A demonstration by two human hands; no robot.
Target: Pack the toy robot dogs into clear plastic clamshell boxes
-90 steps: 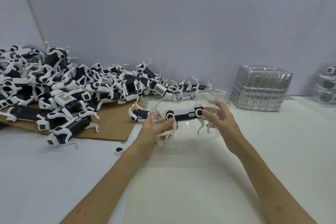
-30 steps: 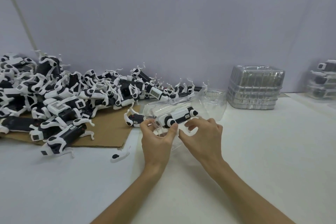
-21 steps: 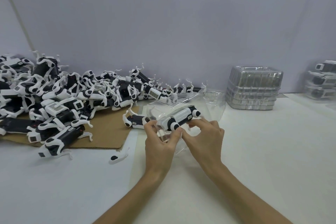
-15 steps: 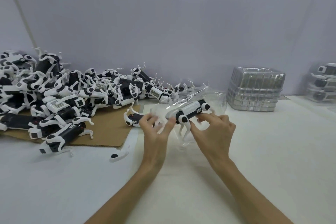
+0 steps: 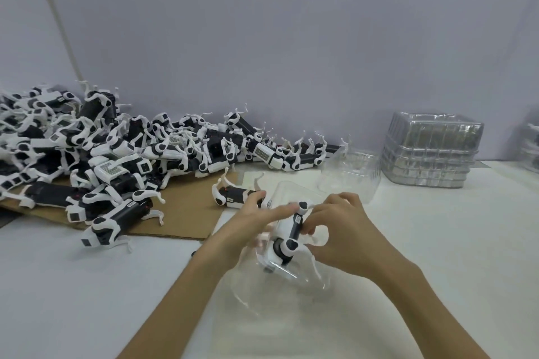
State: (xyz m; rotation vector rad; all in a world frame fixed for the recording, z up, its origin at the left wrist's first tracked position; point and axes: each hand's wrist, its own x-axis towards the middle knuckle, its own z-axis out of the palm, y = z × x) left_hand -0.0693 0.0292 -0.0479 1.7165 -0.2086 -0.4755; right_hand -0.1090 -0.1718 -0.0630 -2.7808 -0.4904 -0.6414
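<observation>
A black-and-white toy robot dog (image 5: 287, 242) sits inside a clear plastic clamshell box (image 5: 280, 280) that I hold above the white table (image 5: 452, 256). The dog points roughly away from me. My left hand (image 5: 250, 227) holds the box's left side with the fingers stretched across its top. My right hand (image 5: 344, 236) grips the box's right side, fingers curled against the plastic near the dog. Another toy dog (image 5: 233, 194) lies on the table just beyond my left hand.
A big heap of toy dogs (image 5: 116, 151) covers a brown cardboard sheet (image 5: 180, 216) at the left. One empty clear box (image 5: 350, 172) stands behind my hands. A stack of clear clamshell boxes (image 5: 431, 148) is at the back right, with packed boxes (image 5: 529, 146) at the right edge.
The box with the dog has turned from sideways to lengthways and come nearer and lower. Both hands have shifted their hold with it.
</observation>
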